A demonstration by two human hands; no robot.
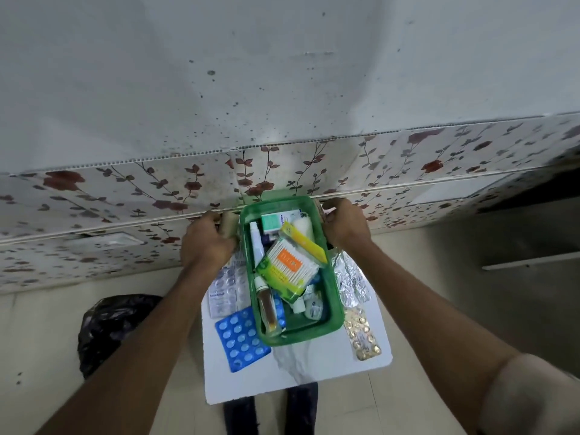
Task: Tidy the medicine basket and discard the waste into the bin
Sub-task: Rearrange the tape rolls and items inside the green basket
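Observation:
A green medicine basket [337, 312] sits over a small white table [314, 378]. It holds a pack of cotton swabs [284, 268], a yellow packet [306, 243], a green-white box [273, 221], an amber bottle [268, 309] and tubes. My left hand [205, 243] is closed at its far left corner around a beige piece. My right hand [346, 222] is closed the same way at the far right corner. Blister packs lie on the table beside the basket: a blue blister pack [240, 339], silver blister packs [226, 290], foil strips [350, 284] and a golden blister pack [361, 335].
A bin lined with a black bag [110, 328] stands on the floor left of the table. A floral-patterned panel [157, 196] with a ledge runs across just behind the basket, below a stained white wall. My legs show under the table's near edge.

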